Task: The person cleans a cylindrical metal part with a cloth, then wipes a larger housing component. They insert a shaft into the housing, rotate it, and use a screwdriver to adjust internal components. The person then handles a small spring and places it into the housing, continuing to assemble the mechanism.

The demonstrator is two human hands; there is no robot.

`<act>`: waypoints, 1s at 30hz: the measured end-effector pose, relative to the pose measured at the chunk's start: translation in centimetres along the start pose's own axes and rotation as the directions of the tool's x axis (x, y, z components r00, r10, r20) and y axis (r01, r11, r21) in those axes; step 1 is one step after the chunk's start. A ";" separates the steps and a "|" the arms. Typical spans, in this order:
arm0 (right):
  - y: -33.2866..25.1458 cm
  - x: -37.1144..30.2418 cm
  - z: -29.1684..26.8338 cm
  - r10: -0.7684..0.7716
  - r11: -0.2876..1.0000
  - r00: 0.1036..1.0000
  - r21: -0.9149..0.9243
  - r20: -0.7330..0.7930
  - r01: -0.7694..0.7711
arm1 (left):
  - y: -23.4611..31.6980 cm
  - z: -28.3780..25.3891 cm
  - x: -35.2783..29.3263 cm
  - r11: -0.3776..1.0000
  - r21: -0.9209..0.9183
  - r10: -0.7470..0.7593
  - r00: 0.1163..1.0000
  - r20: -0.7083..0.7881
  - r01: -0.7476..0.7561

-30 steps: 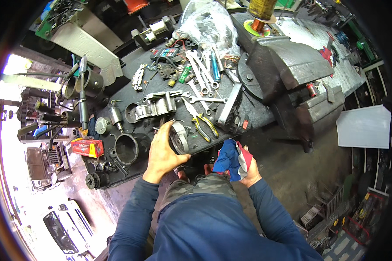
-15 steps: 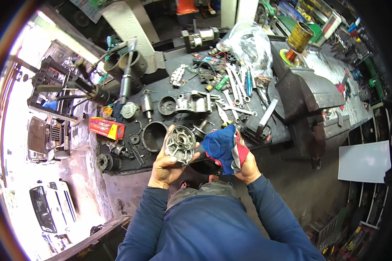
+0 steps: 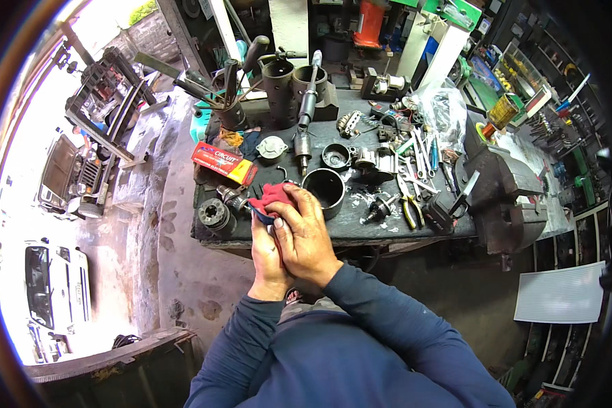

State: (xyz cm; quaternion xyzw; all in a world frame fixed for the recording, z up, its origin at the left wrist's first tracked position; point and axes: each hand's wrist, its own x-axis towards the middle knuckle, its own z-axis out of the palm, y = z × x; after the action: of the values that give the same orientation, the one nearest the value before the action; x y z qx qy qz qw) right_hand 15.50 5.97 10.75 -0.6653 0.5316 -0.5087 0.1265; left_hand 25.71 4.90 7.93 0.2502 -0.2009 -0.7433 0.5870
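A red and blue cloth [image 3: 277, 196] is bunched between my hands above the front edge of the workbench. My right hand [image 3: 307, 234] is closed on the cloth and presses it down over my left palm. Beneath it my left hand [image 3: 268, 262] is cupped upward, its fingers mostly covered. The round cast metal end cover that it held half a second ago is now hidden by the cloth and fingers. Just beyond my hands stands an open metal cylinder housing [image 3: 326, 204]. To their left is a round slotted metal part [image 3: 215, 214].
A red and yellow box [image 3: 224, 164] lies at the bench's left. Wrenches [image 3: 425, 156], yellow-handled pliers [image 3: 411, 207] and a small shaft part [image 3: 382, 208] lie right of the housing. A large vise [image 3: 506, 197] is mounted at the right. Tall metal tubes [image 3: 277, 92] stand at the back.
My right hand has brought the cloth left onto my left hand, covering the end cover. The view has turned left, so the bench appears shifted right.
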 end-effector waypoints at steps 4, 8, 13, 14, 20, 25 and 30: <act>-0.6 -0.3 1.4 0.661 0.489 0.739 0.672 0.130 -0.557 | 0.2 -3.3 -2.3 0.910 0.385 0.119 0.987 0.106 -0.151; -1.0 -3.1 2.9 -0.125 0.991 0.987 -0.037 0.099 0.129 | 0.3 -5.8 -4.3 0.883 0.470 0.078 0.992 -0.100 -0.022; 0.3 -1.0 3.0 0.477 0.787 0.815 0.254 0.328 -0.562 | 1.0 -5.7 -4.8 0.794 0.586 0.111 0.986 0.123 -0.162; 0.7 -0.1 2.0 0.575 0.684 0.770 0.355 0.277 -0.638 | 1.5 -5.6 -4.9 0.813 0.557 0.100 0.983 0.155 -0.171; -1.2 -2.8 -0.6 0.398 0.862 0.898 0.257 0.190 -0.436 | 3.2 -3.9 -4.9 0.801 0.569 0.023 0.960 0.281 -0.186; 1.4 -1.1 -1.4 0.603 0.303 0.680 0.669 0.416 -0.679 | 2.2 -1.8 -5.4 0.792 0.543 0.078 0.928 0.363 -0.279; 2.0 -0.4 -5.1 0.537 -0.381 0.485 0.711 0.690 -0.591 | 1.0 -0.5 -4.1 0.994 0.104 -0.003 0.971 0.241 -0.023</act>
State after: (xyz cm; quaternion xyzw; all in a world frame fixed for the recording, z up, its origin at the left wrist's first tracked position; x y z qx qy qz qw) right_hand 10.23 7.40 11.39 -0.0277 0.2954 -0.5549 0.7772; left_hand 27.54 8.61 8.72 0.1879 -0.3108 -0.7536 0.5479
